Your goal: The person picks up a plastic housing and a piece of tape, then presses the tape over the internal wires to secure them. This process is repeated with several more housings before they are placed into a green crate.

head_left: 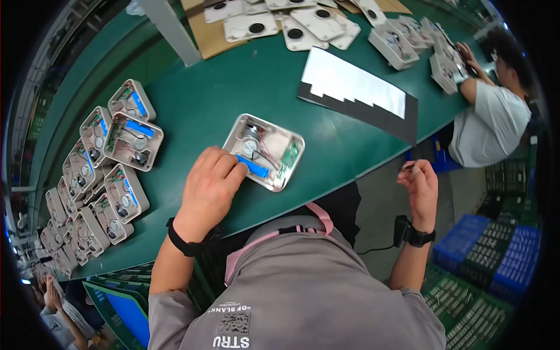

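Observation:
A shallow off-white plastic housing lies with its hollow side up on the green table in front of me. Inside it are a blue battery pack, a green circuit board, a round motor-like part and thin red and black wires. My left hand grips the housing's left wall, with its fingertips beside the blue pack. Off to the right, beyond the table edge, my right hand is closed in a pinch. Between its fingertips sits a small dark piece, too small to name.
Similar filled housings are heaped at the left. A white sheet on a dark board lies right of centre. Flat white panels with black discs cover cardboard at the back. A co-worker sits far right, near more housings; blue crates stand below.

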`<state>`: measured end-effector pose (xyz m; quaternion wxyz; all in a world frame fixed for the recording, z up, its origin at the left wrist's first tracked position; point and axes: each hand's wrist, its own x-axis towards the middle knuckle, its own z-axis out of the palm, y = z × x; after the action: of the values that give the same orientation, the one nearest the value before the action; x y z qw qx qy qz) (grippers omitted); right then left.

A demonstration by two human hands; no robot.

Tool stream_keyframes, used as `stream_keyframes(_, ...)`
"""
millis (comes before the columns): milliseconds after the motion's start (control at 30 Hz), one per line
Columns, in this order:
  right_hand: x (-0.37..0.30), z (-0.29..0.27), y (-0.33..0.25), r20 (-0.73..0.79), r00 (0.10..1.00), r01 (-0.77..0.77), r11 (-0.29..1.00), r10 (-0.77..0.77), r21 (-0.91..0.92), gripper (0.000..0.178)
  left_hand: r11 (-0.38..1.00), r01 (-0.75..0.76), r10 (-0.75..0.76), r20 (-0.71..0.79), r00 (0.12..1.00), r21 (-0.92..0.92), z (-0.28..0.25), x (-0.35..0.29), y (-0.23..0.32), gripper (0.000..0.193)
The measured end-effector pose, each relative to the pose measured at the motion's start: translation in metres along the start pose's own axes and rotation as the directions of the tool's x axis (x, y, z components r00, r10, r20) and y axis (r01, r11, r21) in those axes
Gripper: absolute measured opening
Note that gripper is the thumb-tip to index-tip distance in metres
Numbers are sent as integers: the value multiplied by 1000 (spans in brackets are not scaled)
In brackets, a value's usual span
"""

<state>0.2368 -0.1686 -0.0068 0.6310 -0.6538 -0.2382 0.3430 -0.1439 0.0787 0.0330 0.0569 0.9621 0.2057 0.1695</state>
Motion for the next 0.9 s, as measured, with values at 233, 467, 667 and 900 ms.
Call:
stream_keyframes(233,46,161,-43,546,833,182,976,-87,-121,3,977,189,-205,-183,962,-101,6,-12,-22,28)
stream_keyframes(467,66,233,-49,754,655,179,981,-57,-82,3,834,378,-501,-262,825,-402,18,-2,25,37)
stream_keyframes(667,68,237,-37,790,613,105,993,-26,-49,4,868,354,-457,-279,845,-347,26,-20,21,35)
stream_keyframes(900,68,254,-53,906,379,595,799,-190,-81,7,747,427,-580,-186,793,-510,33,-17,12,36)
